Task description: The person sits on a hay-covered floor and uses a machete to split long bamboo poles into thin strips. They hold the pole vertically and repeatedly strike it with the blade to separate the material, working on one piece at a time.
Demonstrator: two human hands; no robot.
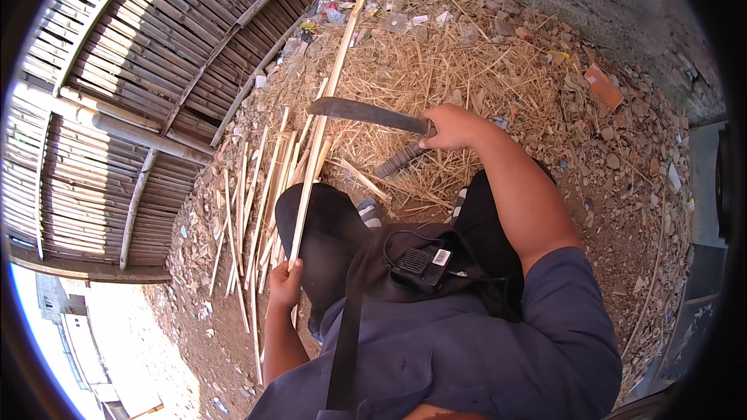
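Observation:
My left hand (285, 286) is closed round the lower end of a long, pale bamboo strip (336, 70), which slants up past my left knee to the top of the head view. In my right hand (453, 127) is a machete (366, 112), its dark blade pointing left. The blade's tip end crosses the strip; whether it touches cannot be made out. Beneath my right hand, a ribbed brown rod-shaped piece (401, 162) lies on the shavings. Beside my left leg is a loose bundle of split bamboo strips (261, 194).
Straw-like shavings (420, 70) cover the ground ahead, with litter and rubble around them. A slatted bamboo wall (117, 39) rises at left, a brick wall (607, 8) at the far right. A broken brick (604, 87) lies near it. A black device (421, 266) rests on my lap.

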